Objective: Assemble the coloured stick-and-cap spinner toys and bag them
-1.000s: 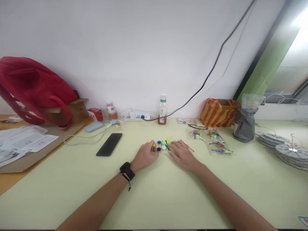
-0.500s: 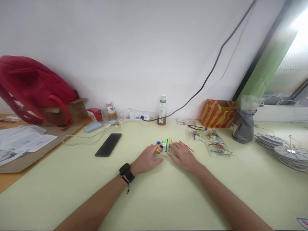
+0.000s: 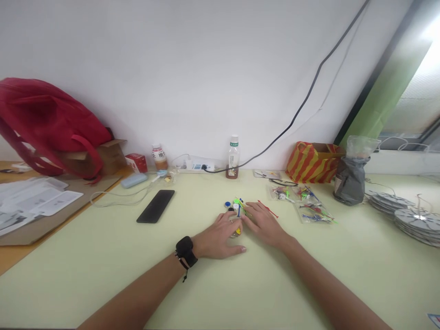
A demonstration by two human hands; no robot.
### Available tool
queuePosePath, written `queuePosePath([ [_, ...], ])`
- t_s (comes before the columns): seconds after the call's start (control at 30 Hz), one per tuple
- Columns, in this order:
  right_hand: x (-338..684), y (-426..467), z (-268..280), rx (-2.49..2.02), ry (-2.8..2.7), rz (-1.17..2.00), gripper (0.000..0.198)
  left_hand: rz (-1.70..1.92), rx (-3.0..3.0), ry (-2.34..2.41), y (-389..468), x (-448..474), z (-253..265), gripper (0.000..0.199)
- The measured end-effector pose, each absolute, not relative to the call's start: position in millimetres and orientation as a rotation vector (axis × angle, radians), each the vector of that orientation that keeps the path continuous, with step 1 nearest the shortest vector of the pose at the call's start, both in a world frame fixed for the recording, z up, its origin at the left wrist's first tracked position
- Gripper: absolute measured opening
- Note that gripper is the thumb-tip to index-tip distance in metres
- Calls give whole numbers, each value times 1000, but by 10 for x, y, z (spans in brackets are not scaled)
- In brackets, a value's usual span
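My left hand (image 3: 219, 236) rests low over the table, thumb apart from the curved fingers. A small yellow piece (image 3: 238, 231) shows at its fingertips; how they touch it is partly hidden. My right hand (image 3: 263, 223) lies palm down with fingers spread beside a small group of plastic sticks, its fingertips covering some of them. Among these are a blue stick (image 3: 239, 210) and green sticks (image 3: 243, 207). Just beyond my left fingers sit a blue round piece (image 3: 227, 204), a white round piece (image 3: 235, 206) and a black one (image 3: 231, 210). A red stick (image 3: 268, 209) lies past my right hand.
Clear bags of coloured parts (image 3: 314, 211) lie to the right, near grey discs (image 3: 417, 222) in stacks. A black phone (image 3: 156, 206) is on the left. Along the wall stand a bottle (image 3: 233, 160), a power strip (image 3: 197, 165) and a striped bag (image 3: 312, 162).
My left hand has moved toward me and to the right, and the yellow piece has come along with it. My right hand stays nearly in place by the sticks.
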State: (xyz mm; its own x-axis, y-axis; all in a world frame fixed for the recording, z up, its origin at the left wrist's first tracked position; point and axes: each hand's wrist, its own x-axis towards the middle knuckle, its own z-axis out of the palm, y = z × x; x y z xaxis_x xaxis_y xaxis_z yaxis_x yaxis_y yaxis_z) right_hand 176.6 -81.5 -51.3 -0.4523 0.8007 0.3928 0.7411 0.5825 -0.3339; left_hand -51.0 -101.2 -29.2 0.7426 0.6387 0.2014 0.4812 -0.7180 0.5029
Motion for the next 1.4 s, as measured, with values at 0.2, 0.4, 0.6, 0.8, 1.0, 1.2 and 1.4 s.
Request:
queuePosePath([
  [0.2,1771,-783,-564,-1246,-2309,182,28,505,2584,818,-1033,-465,-276,33],
  [0.4,1769,-763,-589,-1303,-2226,207,27,522,2580,850,-1017,-455,-291,36],
  [0.6,1774,-755,-574,-1271,-2233,221,30,532,2610,815,-1023,-449,-307,40],
  [0.8,1724,-753,-575,-1305,-2202,299,24,556,2639,772,-1048,-414,-295,37],
  [1.0,1770,-713,-608,-1279,-2081,357,22,514,2611,859,-1017,-445,-322,32],
  [1.2,1836,-659,-699,-1346,-2151,246,24,491,2603,839,-996,-472,-327,56],
  [1.4,1821,-655,-734,-1513,-2118,171,21,463,2616,748,-1052,-461,-264,36],
])
